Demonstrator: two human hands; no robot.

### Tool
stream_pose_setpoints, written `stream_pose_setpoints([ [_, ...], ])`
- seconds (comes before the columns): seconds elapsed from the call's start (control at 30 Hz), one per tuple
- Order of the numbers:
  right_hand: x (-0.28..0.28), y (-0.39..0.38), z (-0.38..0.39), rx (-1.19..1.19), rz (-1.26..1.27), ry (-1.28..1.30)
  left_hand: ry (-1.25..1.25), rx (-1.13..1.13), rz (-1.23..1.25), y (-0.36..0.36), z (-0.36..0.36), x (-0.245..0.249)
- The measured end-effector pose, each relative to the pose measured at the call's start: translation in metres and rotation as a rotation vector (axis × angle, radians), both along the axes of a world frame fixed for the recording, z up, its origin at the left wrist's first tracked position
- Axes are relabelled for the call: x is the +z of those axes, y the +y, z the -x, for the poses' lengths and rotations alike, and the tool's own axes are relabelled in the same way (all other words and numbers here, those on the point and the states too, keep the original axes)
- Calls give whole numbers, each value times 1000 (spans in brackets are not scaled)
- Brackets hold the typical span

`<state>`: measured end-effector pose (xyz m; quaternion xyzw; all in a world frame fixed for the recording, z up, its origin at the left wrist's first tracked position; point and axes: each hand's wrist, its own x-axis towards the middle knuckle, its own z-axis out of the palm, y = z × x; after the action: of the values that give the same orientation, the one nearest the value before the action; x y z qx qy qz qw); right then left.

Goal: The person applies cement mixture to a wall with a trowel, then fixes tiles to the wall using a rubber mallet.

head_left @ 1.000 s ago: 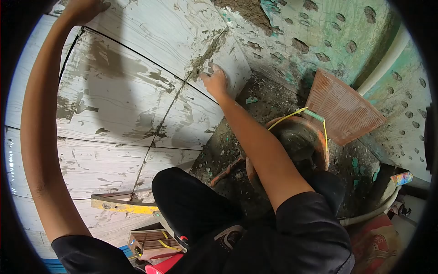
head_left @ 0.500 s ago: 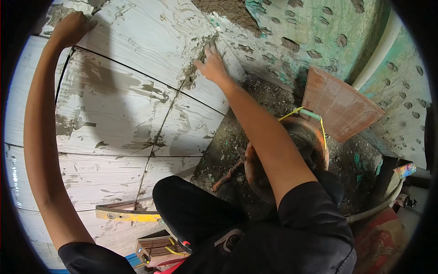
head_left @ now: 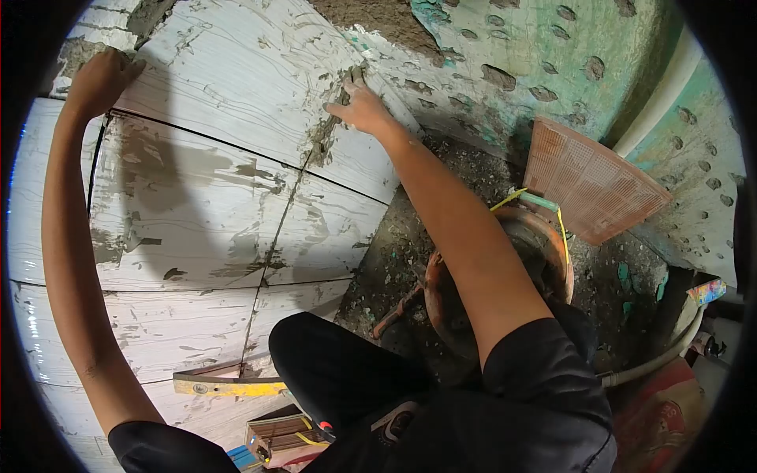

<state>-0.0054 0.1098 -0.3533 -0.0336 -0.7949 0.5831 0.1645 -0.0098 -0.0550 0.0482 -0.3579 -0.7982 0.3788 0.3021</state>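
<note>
A large white wood-grain tile [head_left: 229, 87], smeared with grey mortar, lies at the upper part of the tiled surface. At its left edge, beside rough mortar, my left hand [head_left: 101, 81] has its fingers curled round the edge and its thumb on the tile; the fingertips are partly hidden. My right hand [head_left: 364, 109] presses on the tile's right part with fingers apart, next to a mortar-filled joint [head_left: 322, 142]. A dark gap runs below this tile, above more white tiles [head_left: 197, 213].
An orange-rimmed bucket [head_left: 435, 296] with a yellow handle stands under my right forearm. A brown tile [head_left: 587, 181] leans against the pitted green wall [head_left: 552, 47]. Near my knee are a yellow spirit level [head_left: 236, 386] and a box [head_left: 280, 433]. Rubble covers the floor.
The view has shifted slightly, and my left hand appears a little lower and further left. Both hands remain at the same tile, my right hand's fingers still spread on it.
</note>
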Motion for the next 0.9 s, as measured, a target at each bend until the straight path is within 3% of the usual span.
stream_pose_setpoints([
  [0.37, 2, -1, 3, -38, -72, 10, -15, 64, 24, 0, 5, 3],
  [0.53, 3, 0, -2, -3, 14, 8, -17, 131, 50, 3, 4, 4],
  [0.73, -17, -9, 3, -176, 118, 193, -14, 162, 77, 4, 4, 6],
  [0.8, -4, -11, -19, -76, 340, -15, -14, 134, 78, 2, 6, 6],
  [0.9, -26, -28, -5, -122, 289, 54, 17, 121, 104, 2, 4, 5],
])
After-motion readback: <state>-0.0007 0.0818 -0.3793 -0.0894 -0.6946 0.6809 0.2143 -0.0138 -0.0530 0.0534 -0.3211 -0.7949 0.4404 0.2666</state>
